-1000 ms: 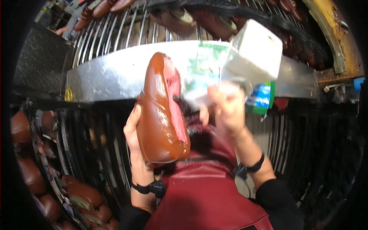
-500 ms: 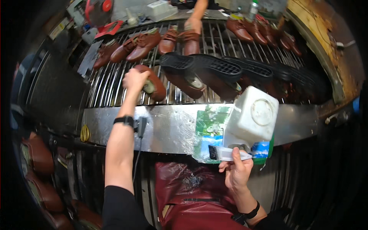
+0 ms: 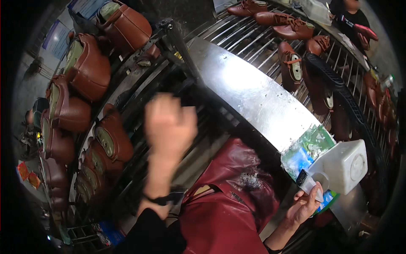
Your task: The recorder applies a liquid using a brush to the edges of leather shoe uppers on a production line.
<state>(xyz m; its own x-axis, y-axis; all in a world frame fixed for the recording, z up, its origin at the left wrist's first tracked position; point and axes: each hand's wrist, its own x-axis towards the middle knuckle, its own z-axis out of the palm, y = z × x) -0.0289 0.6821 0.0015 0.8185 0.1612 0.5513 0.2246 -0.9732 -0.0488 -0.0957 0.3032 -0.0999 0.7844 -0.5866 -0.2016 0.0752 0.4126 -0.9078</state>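
Beside the white container [image 3: 354,168], the right hand [image 3: 301,207] pinches a brush [image 3: 309,185], best held steady; left hand [image 3: 169,122] blurred, state unclear.

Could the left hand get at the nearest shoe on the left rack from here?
Probably yes: the left hand looks empty, and nothing visible blocks its way to that shoe, though depth is hard to judge.
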